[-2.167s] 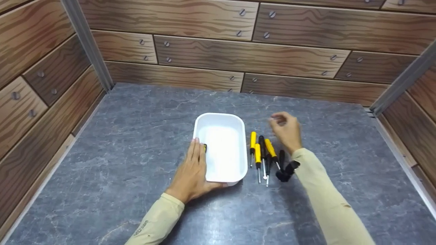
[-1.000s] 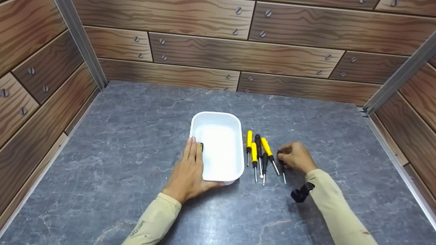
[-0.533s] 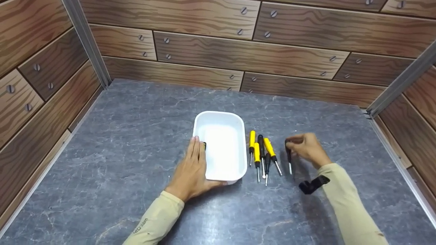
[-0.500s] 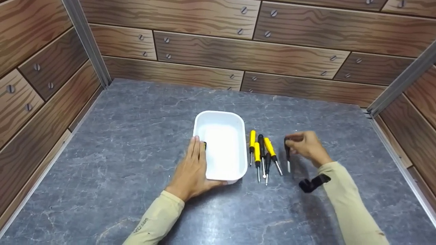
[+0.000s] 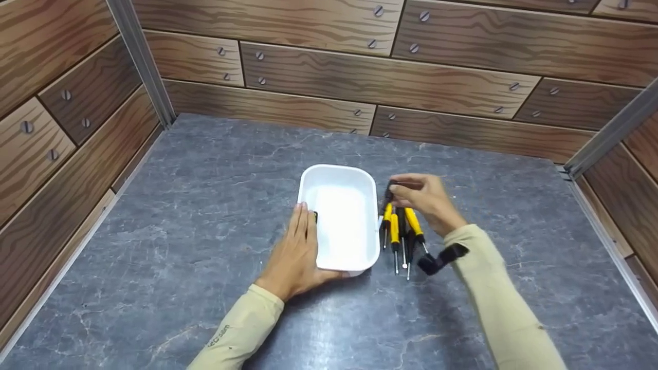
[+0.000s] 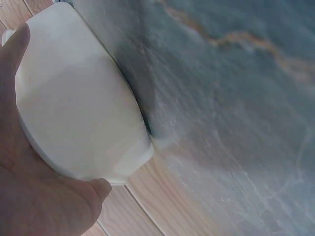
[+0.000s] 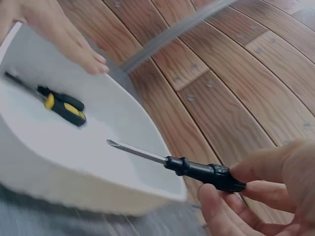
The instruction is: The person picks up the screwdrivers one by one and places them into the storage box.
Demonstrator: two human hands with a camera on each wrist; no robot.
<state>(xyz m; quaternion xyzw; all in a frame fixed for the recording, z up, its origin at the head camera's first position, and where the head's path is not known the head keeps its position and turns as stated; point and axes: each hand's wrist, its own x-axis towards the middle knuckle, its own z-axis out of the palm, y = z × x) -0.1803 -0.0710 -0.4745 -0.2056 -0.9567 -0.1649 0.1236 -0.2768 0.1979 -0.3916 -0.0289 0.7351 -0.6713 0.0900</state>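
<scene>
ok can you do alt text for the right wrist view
The person's right grip holds a black screwdriver by its handle, tip pointing toward a white container. A black-and-yellow screwdriver and a dark tool lie inside; the left grip touches the container's side.

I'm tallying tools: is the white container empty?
Not empty: the right wrist view shows a black-and-yellow screwdriver inside the white container.

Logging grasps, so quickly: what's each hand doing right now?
Left hand: open, fingers straight against the white container.
Right hand: closed, holding a black-handled screwdriver.
</scene>
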